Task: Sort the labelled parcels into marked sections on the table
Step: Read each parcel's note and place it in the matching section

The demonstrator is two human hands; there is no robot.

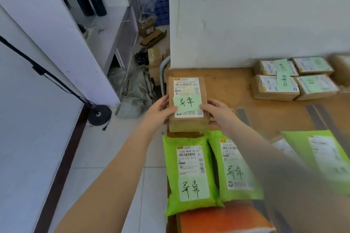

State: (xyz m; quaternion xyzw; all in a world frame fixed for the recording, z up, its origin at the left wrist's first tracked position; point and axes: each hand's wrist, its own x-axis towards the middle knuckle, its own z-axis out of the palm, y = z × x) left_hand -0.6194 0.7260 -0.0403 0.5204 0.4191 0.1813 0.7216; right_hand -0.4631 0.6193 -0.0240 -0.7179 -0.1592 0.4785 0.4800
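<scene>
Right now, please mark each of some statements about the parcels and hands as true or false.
1. Both hands hold the brown box, the left hand on one side and the right hand on the other. True.
2. The brown box carries a pink note. False: its note is green.
3. Two green bags lie nearer the camera than the held box. True.
4. The far boxes by the wall are green bags. False: they are brown cartons.
</scene>
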